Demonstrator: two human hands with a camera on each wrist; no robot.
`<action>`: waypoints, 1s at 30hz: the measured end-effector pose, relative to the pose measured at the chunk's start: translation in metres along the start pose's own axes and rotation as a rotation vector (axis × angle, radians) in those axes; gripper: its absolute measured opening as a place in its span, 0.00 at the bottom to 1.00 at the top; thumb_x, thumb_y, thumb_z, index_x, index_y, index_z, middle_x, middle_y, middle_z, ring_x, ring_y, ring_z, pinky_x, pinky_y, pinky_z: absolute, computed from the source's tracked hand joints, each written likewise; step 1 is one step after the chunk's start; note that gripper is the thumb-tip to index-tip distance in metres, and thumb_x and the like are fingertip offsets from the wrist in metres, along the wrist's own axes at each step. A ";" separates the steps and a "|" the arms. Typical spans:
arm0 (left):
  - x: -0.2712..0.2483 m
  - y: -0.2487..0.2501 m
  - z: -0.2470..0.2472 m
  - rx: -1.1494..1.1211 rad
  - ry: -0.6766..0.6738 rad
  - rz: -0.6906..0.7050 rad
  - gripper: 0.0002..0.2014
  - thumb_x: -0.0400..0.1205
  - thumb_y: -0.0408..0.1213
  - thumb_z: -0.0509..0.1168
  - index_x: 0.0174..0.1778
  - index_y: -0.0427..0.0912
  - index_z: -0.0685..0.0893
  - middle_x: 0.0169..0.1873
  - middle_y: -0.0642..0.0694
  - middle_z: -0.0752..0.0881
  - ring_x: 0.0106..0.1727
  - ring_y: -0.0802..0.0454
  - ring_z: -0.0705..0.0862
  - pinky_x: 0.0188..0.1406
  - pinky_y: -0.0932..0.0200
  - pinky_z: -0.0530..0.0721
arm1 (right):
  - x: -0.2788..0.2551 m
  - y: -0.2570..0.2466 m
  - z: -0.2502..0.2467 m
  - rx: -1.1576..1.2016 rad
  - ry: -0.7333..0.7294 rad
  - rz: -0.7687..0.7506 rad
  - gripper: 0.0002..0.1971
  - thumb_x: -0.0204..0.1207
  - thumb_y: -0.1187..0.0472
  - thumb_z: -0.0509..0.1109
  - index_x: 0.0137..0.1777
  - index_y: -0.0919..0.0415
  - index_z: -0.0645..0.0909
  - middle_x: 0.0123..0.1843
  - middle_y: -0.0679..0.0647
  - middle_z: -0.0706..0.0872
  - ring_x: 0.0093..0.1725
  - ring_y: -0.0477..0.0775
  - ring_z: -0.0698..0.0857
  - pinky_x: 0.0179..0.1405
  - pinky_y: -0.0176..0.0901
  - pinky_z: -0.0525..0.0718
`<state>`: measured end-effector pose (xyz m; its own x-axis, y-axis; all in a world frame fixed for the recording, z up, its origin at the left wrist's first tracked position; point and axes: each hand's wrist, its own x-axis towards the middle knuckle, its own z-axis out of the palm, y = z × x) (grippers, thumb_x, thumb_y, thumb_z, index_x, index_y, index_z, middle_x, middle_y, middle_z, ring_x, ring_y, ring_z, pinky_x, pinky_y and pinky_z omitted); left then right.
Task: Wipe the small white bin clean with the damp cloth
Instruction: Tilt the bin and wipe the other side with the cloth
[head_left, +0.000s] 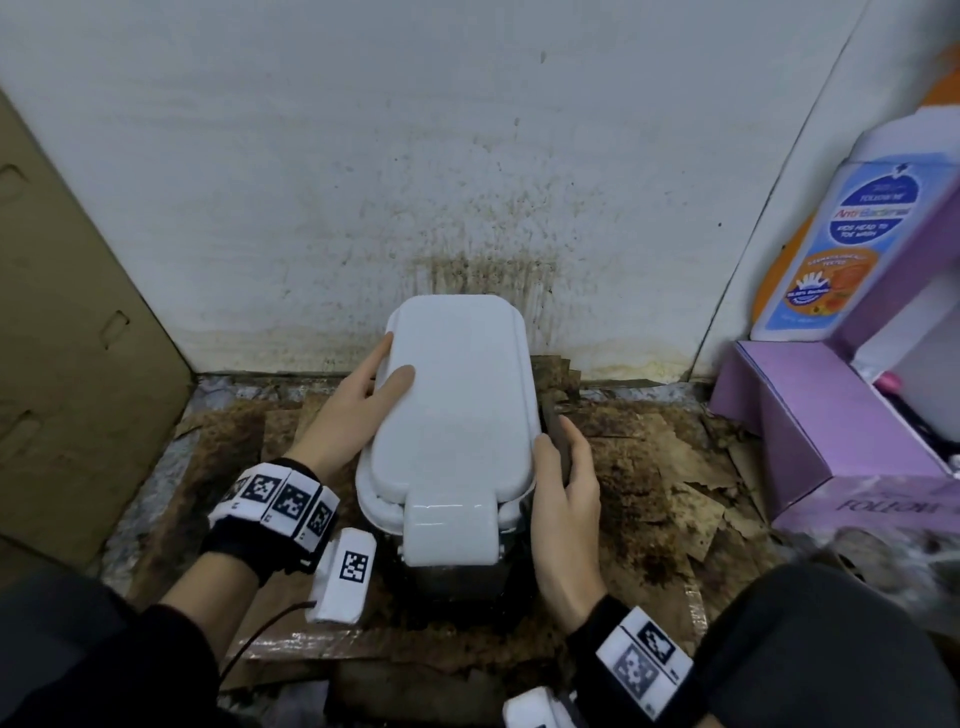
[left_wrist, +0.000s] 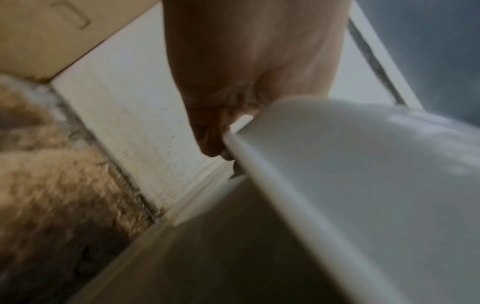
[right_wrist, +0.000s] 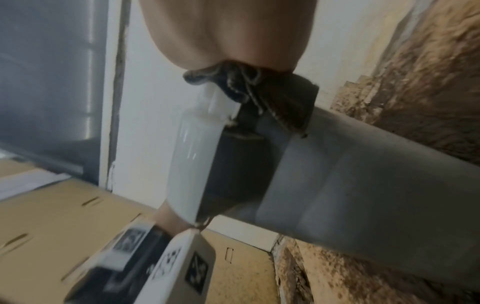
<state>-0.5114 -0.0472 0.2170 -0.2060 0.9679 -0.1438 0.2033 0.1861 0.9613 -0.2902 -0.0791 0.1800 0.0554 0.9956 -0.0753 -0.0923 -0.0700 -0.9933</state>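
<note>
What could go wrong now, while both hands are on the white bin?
The left hand holds only the lid edge, so the lid may lift or shift under pressure. The dark cloth under the right hand may smear grime onto the bin. The stained cardboard could dirty it again.

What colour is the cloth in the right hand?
The crumpled damp cloth is dark grey-brown, seen best from the right wrist.

Small white bin (head_left: 452, 415): smooth plastic, lid glossy w/ highlights; body below looks greyer, matt. Cloth (right_wrist: 249, 90): dark woven fabric, crumpled, frayed threads at edge. Floor sheets (head_left: 670, 467): torn brown cardboard, rough, stained. Wall (head_left: 363, 182): matt white, speckled w/ brown grime. Purple box (head_left: 810, 431): smooth card. Bottle (head_left: 852, 228): glossy printed label.
</note>
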 end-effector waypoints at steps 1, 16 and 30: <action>-0.001 0.002 -0.002 0.037 -0.004 -0.002 0.32 0.85 0.59 0.64 0.85 0.71 0.60 0.70 0.53 0.83 0.64 0.50 0.87 0.63 0.43 0.87 | 0.002 0.000 0.000 0.023 -0.010 0.012 0.21 0.90 0.50 0.64 0.82 0.44 0.73 0.67 0.38 0.86 0.60 0.34 0.88 0.58 0.38 0.86; -0.035 0.023 0.021 0.680 0.092 0.343 0.29 0.88 0.56 0.58 0.85 0.49 0.68 0.85 0.52 0.65 0.86 0.54 0.59 0.85 0.52 0.58 | -0.003 0.000 0.029 0.149 -0.040 0.021 0.19 0.92 0.52 0.62 0.81 0.46 0.77 0.71 0.45 0.88 0.69 0.48 0.88 0.73 0.61 0.85; -0.049 0.005 0.014 0.766 0.166 0.304 0.31 0.89 0.56 0.54 0.88 0.51 0.59 0.87 0.51 0.59 0.87 0.53 0.54 0.86 0.48 0.57 | -0.005 0.014 0.072 0.264 -0.058 -0.008 0.19 0.94 0.58 0.58 0.81 0.52 0.78 0.75 0.45 0.86 0.74 0.43 0.84 0.77 0.47 0.82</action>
<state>-0.4869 -0.0909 0.2259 -0.1629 0.9682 0.1900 0.8540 0.0419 0.5186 -0.3634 -0.0804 0.1731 0.0010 0.9985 -0.0547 -0.3488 -0.0509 -0.9358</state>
